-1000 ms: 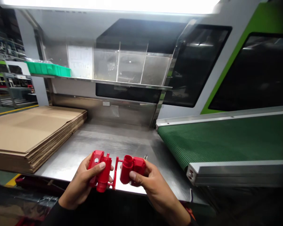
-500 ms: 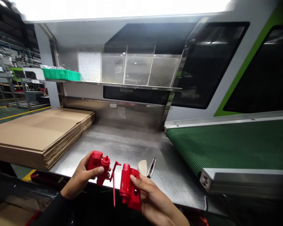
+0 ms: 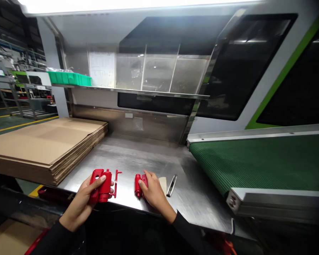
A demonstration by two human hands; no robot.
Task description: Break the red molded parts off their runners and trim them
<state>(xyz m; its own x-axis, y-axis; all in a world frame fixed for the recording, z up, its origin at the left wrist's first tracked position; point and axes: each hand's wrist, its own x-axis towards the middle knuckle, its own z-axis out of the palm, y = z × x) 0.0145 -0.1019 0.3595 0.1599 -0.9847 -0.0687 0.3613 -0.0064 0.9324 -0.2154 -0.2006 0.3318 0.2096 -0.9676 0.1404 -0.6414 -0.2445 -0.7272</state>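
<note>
My left hand [image 3: 82, 200] is closed around a red plastic molded part [image 3: 105, 186], which has a ribbed cylinder beside a block with a round hole. A thin red sprue [image 3: 116, 182] stands out from its right side. Over the steel table, my right hand [image 3: 152, 189] grips a second red plastic part [image 3: 138, 185] with a glossy cylinder, its fingers covering much of the block. Whether that part touches the tabletop I cannot tell. Just right of this hand lie a cream-coloured flat piece [image 3: 163, 185], partly hidden, and a utility knife [image 3: 172, 185].
A stack of flat cardboard [image 3: 50, 140] covers the table's left side. To the right, a green conveyor belt [image 3: 260, 163] slopes upward behind a metal rail. A shelf [image 3: 149, 92] with a green bin [image 3: 69, 78] spans the back of the steel table [image 3: 140, 147].
My right hand has moved forward over the table with its red part. The left hand has shifted slightly left and turned its part. The sprue now hangs beside the left part only.
</note>
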